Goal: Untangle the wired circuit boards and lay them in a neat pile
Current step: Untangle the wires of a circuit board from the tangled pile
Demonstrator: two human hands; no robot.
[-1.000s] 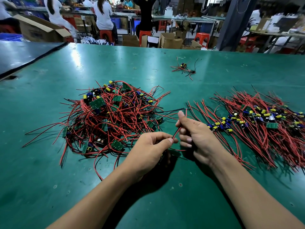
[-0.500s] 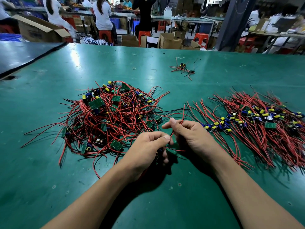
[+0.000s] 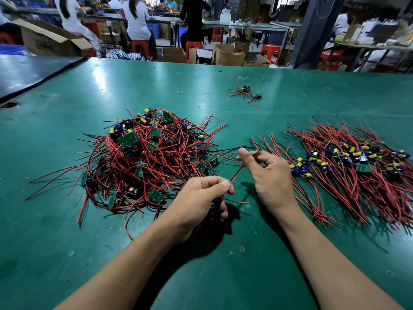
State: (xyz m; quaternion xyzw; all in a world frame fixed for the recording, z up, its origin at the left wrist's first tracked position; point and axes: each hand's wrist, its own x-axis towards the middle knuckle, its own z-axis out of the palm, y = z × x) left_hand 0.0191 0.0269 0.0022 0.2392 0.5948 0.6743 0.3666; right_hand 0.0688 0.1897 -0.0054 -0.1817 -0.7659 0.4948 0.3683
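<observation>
One wired circuit board (image 3: 212, 205) is enclosed in the curled fingers of the left hand (image 3: 199, 200), mostly hidden, just near of the tangled heap (image 3: 145, 153). Its red-and-black wire pair (image 3: 238, 172) is pinched at the left thumb tip and again between thumb and forefinger of the right hand (image 3: 271, 177), so it is stretched between them, apparently for straightening. The sorted pile (image 3: 348, 157) is laid to the right on the green table (image 3: 223, 276), probably where this board is to be added.
</observation>
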